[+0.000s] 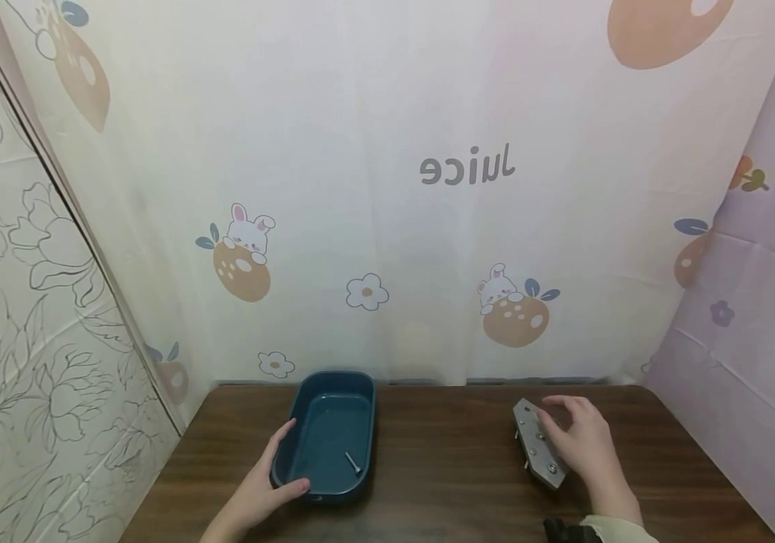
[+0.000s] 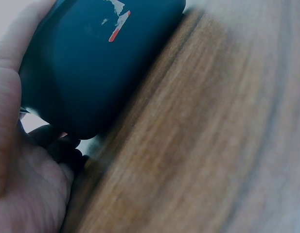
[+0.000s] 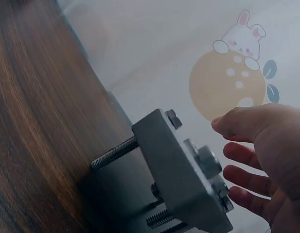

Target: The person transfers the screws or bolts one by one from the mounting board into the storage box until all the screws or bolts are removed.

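While the left hand (image 1: 258,483) grips the blue tray (image 1: 334,422) by its near-left corner, the left wrist view crops the tray's far end. Right of the tray on the counter (image 1: 441,452), the metal block (image 1: 531,431) is grey, elongated and studded with bolts (image 3: 209,162); the right hand (image 1: 587,441), loosely parted, grips nothing — contact cannot be told. Only the right wrist view resolves threaded shanks (image 3: 114,153); only the head view, the tray's loose screw (image 1: 353,462).

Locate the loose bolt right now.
In the head view, the loose bolt lies in the near right part of the dark teal tray, on the left half of the wooden table, left of the gray metal block.
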A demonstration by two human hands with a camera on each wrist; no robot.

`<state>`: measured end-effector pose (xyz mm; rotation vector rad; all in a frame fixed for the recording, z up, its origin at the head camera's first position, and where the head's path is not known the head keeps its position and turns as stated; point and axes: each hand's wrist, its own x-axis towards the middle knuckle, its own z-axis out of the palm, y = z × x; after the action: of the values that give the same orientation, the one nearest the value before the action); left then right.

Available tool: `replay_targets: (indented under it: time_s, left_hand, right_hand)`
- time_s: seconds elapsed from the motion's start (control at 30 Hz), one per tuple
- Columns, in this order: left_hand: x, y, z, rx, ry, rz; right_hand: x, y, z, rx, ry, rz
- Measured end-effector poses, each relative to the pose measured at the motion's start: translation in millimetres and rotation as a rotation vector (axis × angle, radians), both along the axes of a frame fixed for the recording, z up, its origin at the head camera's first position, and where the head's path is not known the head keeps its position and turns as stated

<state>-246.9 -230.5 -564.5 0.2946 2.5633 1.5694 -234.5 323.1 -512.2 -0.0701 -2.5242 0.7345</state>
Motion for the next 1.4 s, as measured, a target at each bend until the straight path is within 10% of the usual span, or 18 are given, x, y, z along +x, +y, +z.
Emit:
replay_targets:
  time_s: [1.4]
  left_hand:
    - [0.0,-1.9,-0.9,0.023,0.000,-0.009]
  right_hand:
    - [1.2,3.9,-17.8,0.007,-0.089,-0.025]
